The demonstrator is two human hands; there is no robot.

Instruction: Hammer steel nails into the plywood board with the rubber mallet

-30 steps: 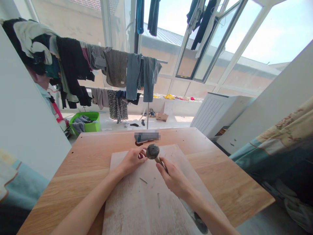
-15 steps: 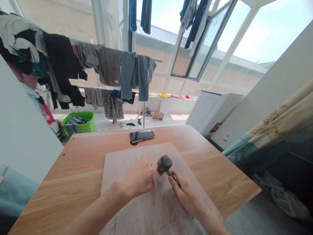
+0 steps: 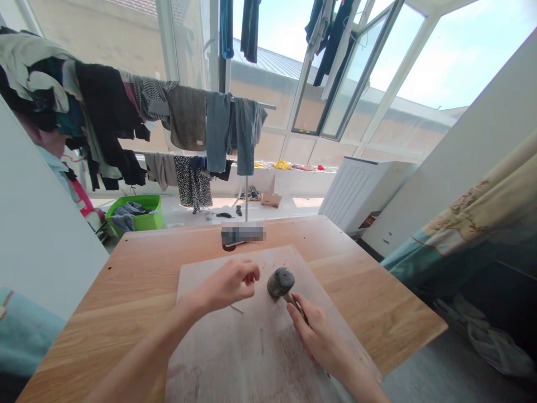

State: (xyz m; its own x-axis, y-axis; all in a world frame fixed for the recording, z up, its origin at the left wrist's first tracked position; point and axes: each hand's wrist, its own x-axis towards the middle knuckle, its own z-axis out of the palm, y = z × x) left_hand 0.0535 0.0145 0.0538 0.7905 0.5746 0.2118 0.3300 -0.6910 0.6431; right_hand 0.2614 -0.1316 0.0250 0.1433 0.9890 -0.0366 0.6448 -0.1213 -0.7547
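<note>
My right hand (image 3: 314, 327) is wrapped round the wooden handle of a mallet (image 3: 281, 282), whose dark, blunt head rests on or just over a pale, scuffed board (image 3: 277, 358). To the left of that head, my left hand (image 3: 235, 282) is raised above the board with its fingers curled together; whatever they pinch, if anything, is too small to make out. Several thin nails (image 3: 274, 264) stand in a row near the board's far edge, part of the row hidden behind my left hand. A loose nail (image 3: 237, 309) lies below that hand, and another thin nail-like piece (image 3: 262, 340) is nearer to me.
The board lies on a wooden table (image 3: 369, 291). A phone (image 3: 242, 235), partly pixelated, is beyond it near the far edge. Past the table are a green basket (image 3: 149, 215) of clothes, a rack of hanging laundry (image 3: 188, 117) and a white ribbed cabinet (image 3: 356, 187).
My left hand has moved left and slightly up, away from the mallet's head, and turned. The loose nail beneath it has come into view. My right hand and the mallet have hardly moved.
</note>
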